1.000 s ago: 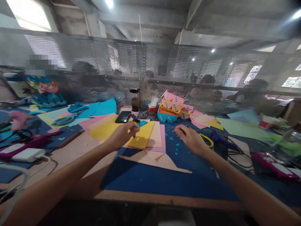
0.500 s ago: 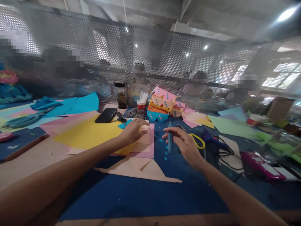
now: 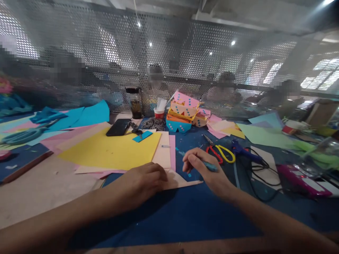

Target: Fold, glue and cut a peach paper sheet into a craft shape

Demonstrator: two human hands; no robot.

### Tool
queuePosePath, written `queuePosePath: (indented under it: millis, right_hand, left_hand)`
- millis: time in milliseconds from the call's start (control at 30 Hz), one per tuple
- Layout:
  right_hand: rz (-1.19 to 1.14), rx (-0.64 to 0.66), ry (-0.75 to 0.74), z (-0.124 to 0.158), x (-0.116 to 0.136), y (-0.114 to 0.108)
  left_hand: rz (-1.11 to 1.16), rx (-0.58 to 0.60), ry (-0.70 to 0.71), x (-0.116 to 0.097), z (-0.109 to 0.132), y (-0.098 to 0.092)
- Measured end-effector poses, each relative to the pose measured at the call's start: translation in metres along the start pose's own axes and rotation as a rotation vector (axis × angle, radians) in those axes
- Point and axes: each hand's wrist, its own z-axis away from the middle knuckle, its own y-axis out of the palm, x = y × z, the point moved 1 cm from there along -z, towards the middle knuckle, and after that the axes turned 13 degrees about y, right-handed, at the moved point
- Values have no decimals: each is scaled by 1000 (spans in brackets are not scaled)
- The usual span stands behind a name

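My left hand (image 3: 145, 181) is low over the table, its fingers curled together on a cut piece of peach paper (image 3: 174, 179). It covers most of that piece; a narrow point sticks out to the right. My right hand (image 3: 208, 169) is closed around a slim blue pen (image 3: 211, 166), which lies slanted in the grip with its front end hidden by the fingers. Just beyond the left hand are a large yellow sheet (image 3: 113, 146) and a peach sheet (image 3: 164, 151), with a small blue paper strip (image 3: 142, 136) on the yellow one.
Scissors (image 3: 225, 153) with red and yellow handles and a blue glue gun (image 3: 245, 151) with its cord lie to the right. Decorated paper glasses (image 3: 178, 125) are stacked at the back, near a phone (image 3: 119, 127) and a bottle (image 3: 135, 106). Perforated metal stands behind.
My left hand has left the yellow sheet and come nearer onto the cut peach piece, which has shifted away from me. In my right hand, the pen has tipped from upright to slanted.
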Motion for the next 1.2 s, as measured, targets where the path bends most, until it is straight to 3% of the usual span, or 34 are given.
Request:
queuePosePath:
  millis: [133, 267, 633, 833, 1200]
  right_hand:
    - [-20, 138, 70, 15, 2, 2]
    - [-29, 177, 152, 30, -6, 1]
    - [85, 73, 317, 31, -33, 5]
    - [303, 4, 236, 31, -30, 7]
    - [371, -26, 217, 31, -23, 9]
  left_hand:
    - [7, 36, 8, 4, 10, 12]
    - [-37, 72, -8, 5, 16, 21]
    - [-94, 120, 43, 4, 13, 24]
    - [-149, 131, 83, 4, 14, 24]
    - [-142, 147, 102, 2, 12, 23]
